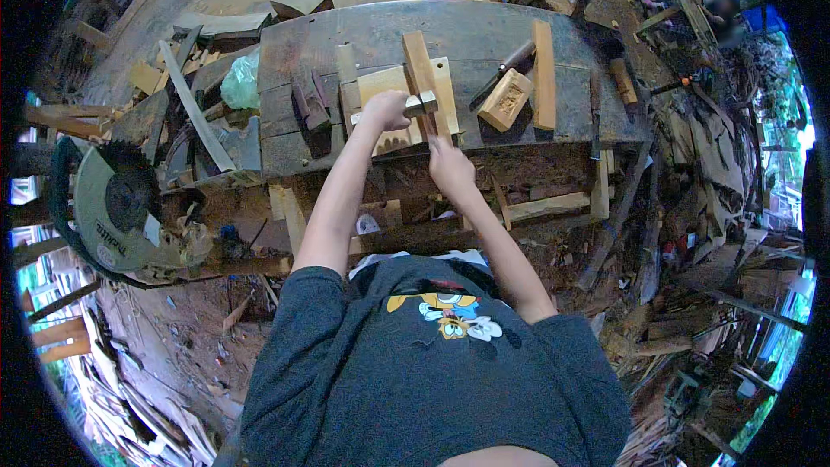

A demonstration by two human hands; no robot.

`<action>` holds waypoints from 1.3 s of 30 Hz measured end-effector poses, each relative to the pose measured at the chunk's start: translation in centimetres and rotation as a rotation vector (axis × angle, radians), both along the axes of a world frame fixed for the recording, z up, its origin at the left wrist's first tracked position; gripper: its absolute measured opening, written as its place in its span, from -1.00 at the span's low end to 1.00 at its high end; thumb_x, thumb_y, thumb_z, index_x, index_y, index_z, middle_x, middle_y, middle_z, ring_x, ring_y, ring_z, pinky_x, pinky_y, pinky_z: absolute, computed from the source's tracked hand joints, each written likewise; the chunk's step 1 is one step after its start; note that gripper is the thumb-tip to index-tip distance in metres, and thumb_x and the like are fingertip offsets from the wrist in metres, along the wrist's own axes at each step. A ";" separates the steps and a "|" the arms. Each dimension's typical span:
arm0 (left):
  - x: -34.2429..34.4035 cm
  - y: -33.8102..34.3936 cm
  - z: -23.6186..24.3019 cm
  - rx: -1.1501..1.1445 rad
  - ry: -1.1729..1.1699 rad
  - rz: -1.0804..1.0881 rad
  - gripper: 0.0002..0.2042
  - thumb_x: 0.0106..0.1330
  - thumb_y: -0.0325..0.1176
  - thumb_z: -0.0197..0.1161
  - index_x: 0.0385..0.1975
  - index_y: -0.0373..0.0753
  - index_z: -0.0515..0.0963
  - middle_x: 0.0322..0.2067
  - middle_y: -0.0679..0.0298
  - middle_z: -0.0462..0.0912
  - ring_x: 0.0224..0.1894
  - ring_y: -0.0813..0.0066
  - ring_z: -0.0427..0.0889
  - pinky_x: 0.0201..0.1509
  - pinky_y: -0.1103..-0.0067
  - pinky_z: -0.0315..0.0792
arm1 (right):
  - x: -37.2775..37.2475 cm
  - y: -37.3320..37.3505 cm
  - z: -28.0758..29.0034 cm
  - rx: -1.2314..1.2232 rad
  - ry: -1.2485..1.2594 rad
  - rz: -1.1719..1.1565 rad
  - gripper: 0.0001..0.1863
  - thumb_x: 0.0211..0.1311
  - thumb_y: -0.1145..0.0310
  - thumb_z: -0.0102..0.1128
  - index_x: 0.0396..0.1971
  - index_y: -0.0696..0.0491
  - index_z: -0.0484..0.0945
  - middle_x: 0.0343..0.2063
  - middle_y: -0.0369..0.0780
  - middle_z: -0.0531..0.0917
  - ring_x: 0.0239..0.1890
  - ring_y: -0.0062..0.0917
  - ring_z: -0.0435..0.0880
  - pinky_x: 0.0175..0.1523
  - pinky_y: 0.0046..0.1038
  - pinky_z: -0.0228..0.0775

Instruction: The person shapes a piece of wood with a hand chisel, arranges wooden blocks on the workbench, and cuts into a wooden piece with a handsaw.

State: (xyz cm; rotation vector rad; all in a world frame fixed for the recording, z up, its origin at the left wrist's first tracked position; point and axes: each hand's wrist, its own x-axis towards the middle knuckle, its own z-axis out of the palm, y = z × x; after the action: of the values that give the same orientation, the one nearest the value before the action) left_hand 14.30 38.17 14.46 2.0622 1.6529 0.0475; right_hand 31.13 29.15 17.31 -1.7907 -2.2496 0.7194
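Observation:
On the dark wooden bench (303,35), a long wooden strip (418,56) lies over a pale board (372,85). My left hand (386,111) is closed over the board, its fingers at the left end of a small pale block (421,104) that crosses the strip. It seems to grip the block, but the fingertips are hidden. My right hand (451,169), lower and at the bench's near edge, is closed around a narrow brown bar (430,126) that runs up to the block. Whether bar and block are one tool I cannot tell.
Right on the bench are a hollowed wooden block (507,99), a dark-handled tool (516,57) and an upright-lying plank (543,73). Wooden pieces (309,105) lie left, near a green plastic bag (241,82). A circular-blade power saw (121,199) stands far left.

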 end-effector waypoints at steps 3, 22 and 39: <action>0.1 1.1 -0.5 -0.063 -0.033 -0.079 -0.70 -0.27 -0.30 0.16 -0.49 -0.32 0.45 -0.44 0.00 0.50 -0.34 0.15 0.49 -0.24 0.41 0.39 | -1.7 2.1 -0.7 -0.010 -0.030 -0.103 -0.77 0.12 0.24 -0.25 -0.31 0.03 0.31 -0.60 0.01 0.50 -0.51 -0.13 0.50 -0.44 -0.16 0.32; -1.8 2.9 -2.7 -0.106 -0.094 -0.169 -0.60 -0.36 -0.15 0.21 -0.61 -0.41 0.47 -0.58 -0.07 0.50 -0.49 0.09 0.50 -0.37 0.42 0.41 | 1.0 -5.5 -0.9 -0.108 -0.101 -0.116 -0.76 0.13 0.21 -0.27 -0.24 -0.03 0.26 -0.68 0.01 0.49 -0.59 -0.12 0.50 -0.49 -0.15 0.32; -1.6 2.2 -2.6 -0.125 -0.052 -0.203 -0.67 -0.24 -0.17 0.15 -0.55 -0.33 0.47 -0.51 0.03 0.52 -0.44 0.17 0.51 -0.35 0.44 0.41 | 0.7 -7.2 2.2 -0.087 0.001 -0.160 -0.77 0.10 0.22 -0.23 -0.33 0.03 0.30 -0.61 0.02 0.49 -0.51 -0.11 0.48 -0.42 -0.15 0.30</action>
State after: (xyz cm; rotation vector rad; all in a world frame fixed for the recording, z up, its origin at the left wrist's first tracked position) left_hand 12.65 40.36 11.81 2.1033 1.3725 -0.0689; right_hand 31.83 21.97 19.49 -1.9828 -2.0740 0.7972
